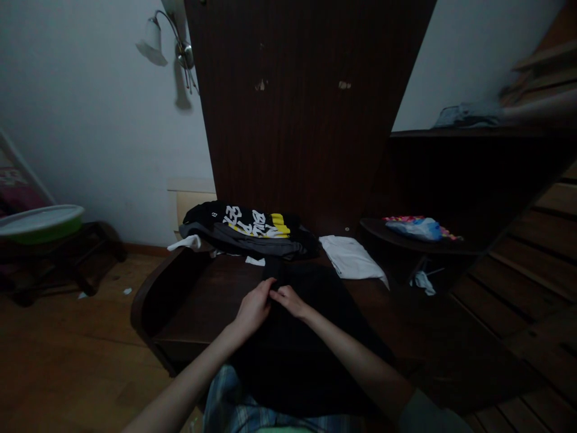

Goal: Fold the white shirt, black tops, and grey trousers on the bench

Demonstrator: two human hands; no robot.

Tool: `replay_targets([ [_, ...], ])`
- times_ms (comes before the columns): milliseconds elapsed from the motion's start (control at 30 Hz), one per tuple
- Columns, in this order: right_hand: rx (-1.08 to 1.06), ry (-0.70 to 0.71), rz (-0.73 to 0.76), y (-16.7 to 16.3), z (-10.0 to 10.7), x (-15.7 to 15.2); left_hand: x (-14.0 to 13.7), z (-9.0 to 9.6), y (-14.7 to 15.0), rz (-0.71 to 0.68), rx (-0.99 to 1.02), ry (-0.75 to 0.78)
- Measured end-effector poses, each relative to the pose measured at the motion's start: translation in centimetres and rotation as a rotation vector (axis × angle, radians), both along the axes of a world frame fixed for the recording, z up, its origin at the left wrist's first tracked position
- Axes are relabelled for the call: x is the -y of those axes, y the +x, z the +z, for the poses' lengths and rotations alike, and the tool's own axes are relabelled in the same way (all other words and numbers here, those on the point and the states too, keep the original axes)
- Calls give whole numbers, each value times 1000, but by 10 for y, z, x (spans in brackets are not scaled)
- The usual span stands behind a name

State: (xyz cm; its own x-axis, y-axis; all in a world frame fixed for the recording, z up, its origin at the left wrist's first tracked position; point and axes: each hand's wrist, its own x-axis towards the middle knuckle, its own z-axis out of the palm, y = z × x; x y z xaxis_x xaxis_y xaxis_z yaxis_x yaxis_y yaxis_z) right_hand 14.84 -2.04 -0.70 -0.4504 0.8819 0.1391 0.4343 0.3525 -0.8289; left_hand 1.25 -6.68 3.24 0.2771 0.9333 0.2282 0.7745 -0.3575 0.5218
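Meeting over black garment (pixel 318 337), left grip (pixel 256 305) and right grip (pixel 290 300) curl inward; cannot tell whether fabric is pinched. Garment lies beneath grips, stretching toward lap (pixel 224 394): loose hold could let it slide off bench (pixel 202 300); dimness could hide creases.

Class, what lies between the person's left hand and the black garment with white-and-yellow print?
The head view shows the far part of a plain black cloth there, beside a small white patch, its material unclear.

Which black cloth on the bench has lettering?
The rear cloth, with white letters and yellow; the front cloth, at the left hand and right hand, shows none.
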Motion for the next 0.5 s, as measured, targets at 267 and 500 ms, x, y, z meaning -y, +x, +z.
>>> replay_targets([
  [267, -231, -278, -155, -5, -8, -12, 28, 0, -18, 111, -108, -204],
  [500, -327, -343, -179, -8, -6, -16, 73, -8, -66, -2, -53, -413],
])
